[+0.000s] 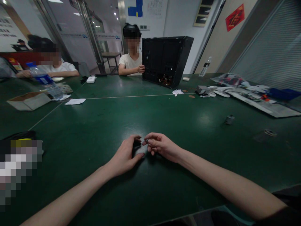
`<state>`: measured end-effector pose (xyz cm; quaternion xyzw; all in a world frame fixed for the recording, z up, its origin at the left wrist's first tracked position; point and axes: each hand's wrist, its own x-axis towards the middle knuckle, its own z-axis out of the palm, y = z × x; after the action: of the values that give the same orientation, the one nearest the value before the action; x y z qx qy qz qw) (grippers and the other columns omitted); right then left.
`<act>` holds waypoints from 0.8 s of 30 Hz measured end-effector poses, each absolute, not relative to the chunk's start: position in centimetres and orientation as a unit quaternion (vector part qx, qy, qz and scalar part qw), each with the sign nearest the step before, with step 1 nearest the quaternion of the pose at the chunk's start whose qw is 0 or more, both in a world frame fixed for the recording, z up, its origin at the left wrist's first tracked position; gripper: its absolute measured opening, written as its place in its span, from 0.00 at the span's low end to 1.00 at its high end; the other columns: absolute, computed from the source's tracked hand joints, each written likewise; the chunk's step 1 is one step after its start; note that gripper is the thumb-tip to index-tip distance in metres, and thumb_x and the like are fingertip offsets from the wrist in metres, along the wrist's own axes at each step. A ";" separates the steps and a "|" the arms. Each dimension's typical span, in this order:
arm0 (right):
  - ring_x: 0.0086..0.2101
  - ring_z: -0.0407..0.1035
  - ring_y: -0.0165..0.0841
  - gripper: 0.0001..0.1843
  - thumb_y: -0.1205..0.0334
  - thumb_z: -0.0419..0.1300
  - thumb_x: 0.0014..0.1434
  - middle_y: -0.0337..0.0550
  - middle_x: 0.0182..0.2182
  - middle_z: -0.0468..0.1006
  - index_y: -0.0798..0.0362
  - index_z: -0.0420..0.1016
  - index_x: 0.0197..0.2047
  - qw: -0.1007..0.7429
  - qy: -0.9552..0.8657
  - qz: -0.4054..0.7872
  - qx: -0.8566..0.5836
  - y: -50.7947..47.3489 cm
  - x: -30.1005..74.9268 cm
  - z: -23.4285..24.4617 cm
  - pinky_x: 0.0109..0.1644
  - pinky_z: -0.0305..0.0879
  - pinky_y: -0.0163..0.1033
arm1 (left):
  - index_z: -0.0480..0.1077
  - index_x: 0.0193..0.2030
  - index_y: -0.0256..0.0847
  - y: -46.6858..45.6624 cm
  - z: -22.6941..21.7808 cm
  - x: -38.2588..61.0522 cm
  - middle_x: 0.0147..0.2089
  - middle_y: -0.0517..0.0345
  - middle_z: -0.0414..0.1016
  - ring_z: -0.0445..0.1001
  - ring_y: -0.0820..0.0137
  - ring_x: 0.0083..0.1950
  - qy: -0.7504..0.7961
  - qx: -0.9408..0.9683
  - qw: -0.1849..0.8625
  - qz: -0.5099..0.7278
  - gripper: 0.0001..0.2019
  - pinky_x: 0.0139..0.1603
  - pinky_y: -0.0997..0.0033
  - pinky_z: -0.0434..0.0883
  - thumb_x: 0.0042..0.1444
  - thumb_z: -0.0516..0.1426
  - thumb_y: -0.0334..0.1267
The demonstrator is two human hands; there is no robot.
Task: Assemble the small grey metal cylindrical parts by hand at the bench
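Observation:
My left hand (128,153) rests low over the green table (108,122), its thumb and fingers curved around a small flat grey piece (141,149). Part of that piece is covered by the fingers, and its kind is unclear. From the right, my right hand (162,146) reaches in, thumb and forefinger pinched on a tiny dark part (146,141) just above the grey piece. Whether the two parts touch cannot be made out. Farther right stand a small grey metal cylinder (229,119) and a clear cylindrical container (264,135), both apart from my hands.
Across the table a person (130,61) holds a black computer case (162,59); another person (55,67) sits far left. An open box (29,101) and a large water bottle (48,81) stand left. A board with loose parts (265,100) lies right.

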<state>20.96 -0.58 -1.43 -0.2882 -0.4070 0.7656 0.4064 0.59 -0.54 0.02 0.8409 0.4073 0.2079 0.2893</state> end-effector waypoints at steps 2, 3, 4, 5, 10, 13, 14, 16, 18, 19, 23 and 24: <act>0.28 0.70 0.24 0.14 0.61 0.67 0.50 0.42 0.37 0.76 0.55 0.73 0.40 0.407 -0.407 0.764 -0.291 -0.5 20.9 -1.5 0.28 0.66 0.28 | 0.54 0.58 0.41 -0.5 0.0 0.6 0.55 0.45 0.67 0.67 0.57 0.56 0.406 0.843 0.288 0.206 0.25 0.56 0.51 0.65 0.55 0.57 0.39; 0.28 0.69 0.24 0.14 0.62 0.67 0.49 0.42 0.37 0.76 0.55 0.74 0.40 0.408 -0.408 0.762 -0.294 -0.5 20.9 -1.6 0.28 0.66 0.28 | 0.54 0.58 0.41 -0.5 0.0 0.6 0.55 0.46 0.67 0.67 0.58 0.56 0.406 0.843 0.287 0.205 0.25 0.57 0.52 0.65 0.55 0.57 0.39; 0.28 0.69 0.23 0.14 0.62 0.68 0.49 0.41 0.36 0.76 0.54 0.74 0.39 0.409 -0.409 0.760 -0.297 -0.5 20.9 -1.7 0.28 0.65 0.28 | 0.54 0.57 0.41 -0.5 0.0 0.6 0.55 0.46 0.67 0.67 0.58 0.56 0.405 0.844 0.286 0.205 0.25 0.57 0.52 0.65 0.55 0.57 0.39; 0.27 0.68 0.22 0.14 0.63 0.68 0.48 0.41 0.35 0.75 0.54 0.75 0.39 0.409 -0.410 0.758 -0.299 -0.5 20.9 -1.7 0.28 0.65 0.28 | 0.54 0.57 0.40 -0.5 0.1 0.6 0.54 0.46 0.68 0.68 0.58 0.56 0.405 0.844 0.286 0.204 0.25 0.57 0.52 0.65 0.55 0.57 0.38; 0.24 0.65 0.21 0.14 0.63 0.68 0.49 0.37 0.27 0.73 0.54 0.77 0.40 0.404 -0.420 0.756 -0.299 -0.5 21.0 -2.1 0.27 0.64 0.28 | 0.55 0.57 0.40 -0.6 0.4 0.8 0.54 0.45 0.68 0.68 0.58 0.56 0.409 0.844 0.285 0.200 0.24 0.56 0.52 0.66 0.55 0.57 0.39; 0.25 0.66 0.22 0.14 0.63 0.67 0.50 0.37 0.26 0.73 0.55 0.77 0.41 0.402 -0.420 0.758 -0.296 -0.4 21.0 -2.1 0.28 0.64 0.28 | 0.56 0.57 0.39 -0.6 0.4 0.8 0.54 0.45 0.68 0.68 0.57 0.55 0.411 0.843 0.281 0.203 0.24 0.55 0.52 0.66 0.54 0.58 0.38; 0.25 0.66 0.22 0.14 0.63 0.67 0.50 0.37 0.26 0.73 0.55 0.77 0.41 0.402 -0.420 0.758 -0.296 -0.4 21.0 -2.1 0.28 0.64 0.28 | 0.56 0.57 0.39 -0.6 0.4 0.8 0.54 0.45 0.68 0.69 0.57 0.55 0.411 0.843 0.280 0.204 0.24 0.55 0.52 0.67 0.54 0.58 0.38; 0.24 0.66 0.21 0.13 0.64 0.67 0.50 0.37 0.26 0.73 0.55 0.77 0.41 0.403 -0.420 0.757 -0.297 -0.4 21.0 -2.1 0.28 0.64 0.28 | 0.57 0.57 0.39 -0.6 0.3 0.8 0.54 0.45 0.68 0.68 0.58 0.55 0.410 0.845 0.277 0.205 0.24 0.55 0.52 0.66 0.54 0.58 0.39; 0.24 0.66 0.21 0.13 0.63 0.66 0.51 0.37 0.26 0.73 0.55 0.77 0.41 0.402 -0.420 0.758 -0.297 -0.4 21.0 -2.1 0.28 0.64 0.27 | 0.57 0.57 0.39 -0.6 0.2 0.7 0.54 0.45 0.68 0.68 0.58 0.55 0.410 0.846 0.274 0.205 0.24 0.56 0.52 0.66 0.55 0.58 0.39; 0.24 0.67 0.21 0.13 0.63 0.66 0.51 0.37 0.26 0.73 0.55 0.77 0.41 0.402 -0.419 0.758 -0.296 -0.4 21.0 -2.1 0.28 0.65 0.27 | 0.57 0.57 0.39 -0.6 0.2 0.7 0.54 0.45 0.68 0.68 0.58 0.55 0.410 0.846 0.273 0.203 0.24 0.56 0.52 0.66 0.55 0.58 0.39; 0.26 0.67 0.21 0.12 0.63 0.66 0.52 0.40 0.32 0.74 0.54 0.77 0.41 0.410 -0.418 0.756 -0.294 -0.4 21.0 -2.2 0.28 0.66 0.27 | 0.56 0.57 0.39 -0.6 0.1 0.6 0.54 0.45 0.68 0.68 0.58 0.56 0.408 0.848 0.273 0.199 0.25 0.56 0.52 0.66 0.55 0.58 0.39; 0.27 0.67 0.21 0.12 0.62 0.65 0.52 0.40 0.33 0.74 0.55 0.77 0.41 0.411 -0.418 0.755 -0.294 -0.4 21.0 -2.2 0.27 0.66 0.26 | 0.56 0.57 0.40 -0.6 0.1 0.6 0.54 0.45 0.68 0.68 0.58 0.56 0.407 0.849 0.272 0.200 0.24 0.56 0.52 0.66 0.55 0.57 0.40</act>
<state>20.97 -0.41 -2.17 -0.2942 -0.4184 0.7546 0.4111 0.59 -0.60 0.09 0.8487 0.4072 0.1997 0.2721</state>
